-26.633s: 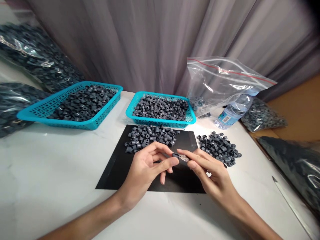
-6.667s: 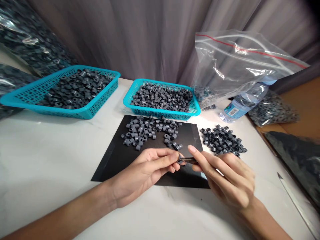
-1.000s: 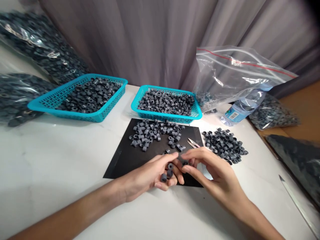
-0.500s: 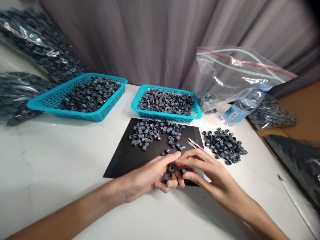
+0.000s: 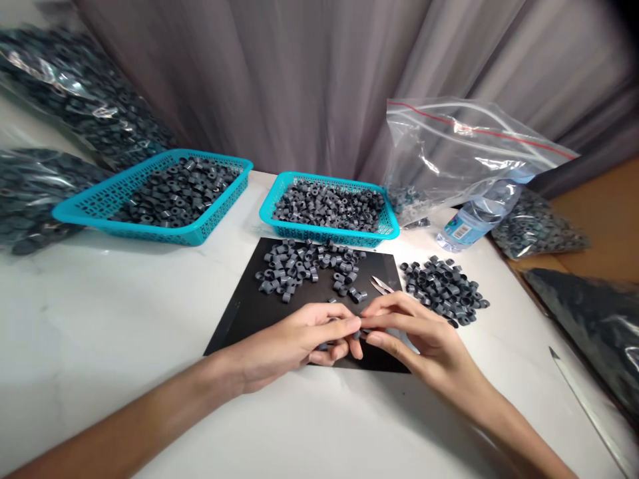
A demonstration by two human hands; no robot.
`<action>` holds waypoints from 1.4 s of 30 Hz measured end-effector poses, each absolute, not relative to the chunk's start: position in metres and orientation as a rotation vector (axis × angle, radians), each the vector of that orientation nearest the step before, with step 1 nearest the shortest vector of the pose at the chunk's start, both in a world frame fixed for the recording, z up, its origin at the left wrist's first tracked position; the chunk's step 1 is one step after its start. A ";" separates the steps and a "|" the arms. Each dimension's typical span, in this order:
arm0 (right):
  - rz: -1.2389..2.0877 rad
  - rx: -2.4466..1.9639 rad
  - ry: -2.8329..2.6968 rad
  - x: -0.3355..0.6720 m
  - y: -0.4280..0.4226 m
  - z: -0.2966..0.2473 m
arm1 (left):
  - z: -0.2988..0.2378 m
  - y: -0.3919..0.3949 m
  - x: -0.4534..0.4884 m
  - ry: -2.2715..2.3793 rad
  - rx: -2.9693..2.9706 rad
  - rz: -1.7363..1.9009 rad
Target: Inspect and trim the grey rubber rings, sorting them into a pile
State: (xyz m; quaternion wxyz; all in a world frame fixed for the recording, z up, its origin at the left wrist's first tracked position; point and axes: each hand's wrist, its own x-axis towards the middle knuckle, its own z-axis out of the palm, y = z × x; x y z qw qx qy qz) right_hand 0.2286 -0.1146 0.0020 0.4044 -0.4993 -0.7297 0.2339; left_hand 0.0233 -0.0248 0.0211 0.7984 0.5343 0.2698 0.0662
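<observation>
My left hand (image 5: 304,336) and my right hand (image 5: 414,332) meet fingertip to fingertip over the front edge of a black mat (image 5: 249,313). The left hand's fingers are curled round several small grey rubber rings (image 5: 323,346). My right hand pinches one grey ring (image 5: 360,331) against the left fingertips. A loose pile of the same grey rings (image 5: 299,263) lies at the back of the mat. Small metal tweezers (image 5: 382,285) lie on the mat just beyond my right hand.
A second ring pile (image 5: 444,289) sits right of the mat. Two turquoise baskets (image 5: 150,229) (image 5: 329,233) of grey parts stand behind. An open zip bag (image 5: 464,153), a water bottle (image 5: 469,223), filled bags (image 5: 74,106) at left and a knife blade (image 5: 584,406) at right surround them.
The tweezers held 6.7 s ago now lie on the mat. Over the last second both hands closed together, and the rings in the left hand are now mostly hidden by its fingers.
</observation>
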 end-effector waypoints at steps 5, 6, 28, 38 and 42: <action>0.575 -1.279 -1.723 0.229 -0.116 0.000 | 0.022 -0.024 0.023 0.605 1.109 0.150; 0.574 -1.276 -1.685 0.229 -0.115 -0.001 | 0.021 -0.024 0.023 0.617 1.100 0.149; 0.459 -1.292 -1.612 0.199 -0.115 -0.015 | 0.025 -0.034 0.030 0.646 0.982 0.076; 0.502 -1.423 -1.785 0.215 -0.107 -0.029 | 0.031 -0.001 0.018 0.697 1.061 0.299; 0.419 -1.364 -1.898 0.212 -0.106 -0.033 | 0.026 0.000 0.018 0.680 1.046 0.294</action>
